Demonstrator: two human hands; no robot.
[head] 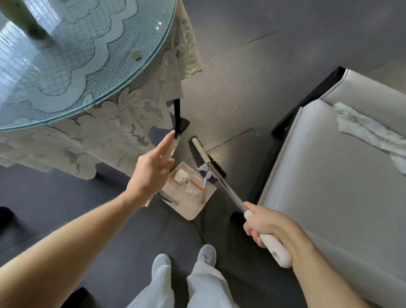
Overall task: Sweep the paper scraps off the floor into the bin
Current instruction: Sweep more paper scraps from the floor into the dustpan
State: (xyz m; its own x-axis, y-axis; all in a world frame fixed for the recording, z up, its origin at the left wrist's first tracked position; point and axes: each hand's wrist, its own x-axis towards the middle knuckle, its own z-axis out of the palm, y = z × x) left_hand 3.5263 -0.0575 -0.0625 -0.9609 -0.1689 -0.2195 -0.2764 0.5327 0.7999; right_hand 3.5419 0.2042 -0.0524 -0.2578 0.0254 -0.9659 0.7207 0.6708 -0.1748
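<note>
Sweeping-in step, nearly done: scraps (187,185) lie in the dustpan (189,210). Right hand (269,227) grips the broom (223,185); left hand (150,172) steadies the dustpan handle (176,116), fingers (165,146) straight, grip unclear. Next, probably, emptying it into the bin.

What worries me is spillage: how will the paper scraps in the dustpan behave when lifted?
The paper scraps look thin and crumpled, so probably very light and apt to flutter out. The dustpan seems shallow, so tilting likely slides them off. One scrap clings to the broom, so they may snag.
</note>
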